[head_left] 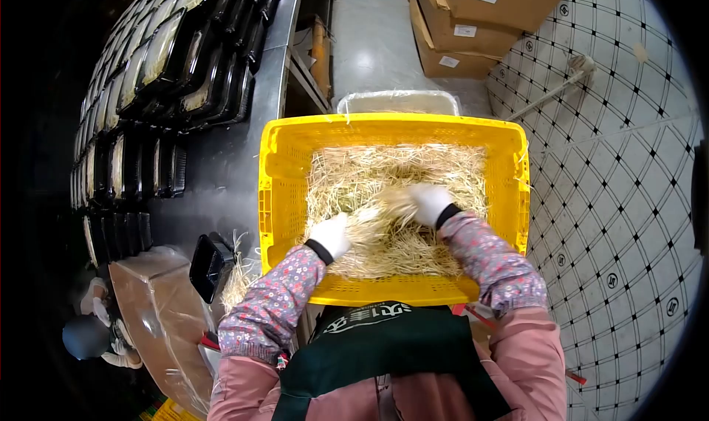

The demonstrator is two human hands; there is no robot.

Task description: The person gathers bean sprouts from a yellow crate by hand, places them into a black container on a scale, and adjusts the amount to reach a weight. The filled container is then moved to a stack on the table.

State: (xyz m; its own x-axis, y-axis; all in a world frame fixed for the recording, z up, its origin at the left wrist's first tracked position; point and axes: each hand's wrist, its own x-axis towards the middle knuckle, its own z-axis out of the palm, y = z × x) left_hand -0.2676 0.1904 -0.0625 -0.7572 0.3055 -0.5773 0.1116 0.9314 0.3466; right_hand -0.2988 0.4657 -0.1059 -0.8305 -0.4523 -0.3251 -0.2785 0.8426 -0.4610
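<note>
A yellow plastic crate [395,125] stands right in front of me, filled with pale, dry, straw-like strands [399,262]. My left hand [332,235], in a white glove, is closed around one end of a loose bunch of strands at the crate's left side. Right of centre, my right hand [430,203], also gloved in white, is closed on the same bunch, which stretches between both hands. Motion smears the bunch and the right fingers. Beneath the hands the strands form a darker hollow.
On the left, a metal table [221,166] carries many stacked black trays [162,59]. A single black tray [210,262] sits nearer me, beside loose strands. Cardboard boxes [473,29] are stacked ahead. A wrapped carton [159,310] and another person [103,332] are at lower left.
</note>
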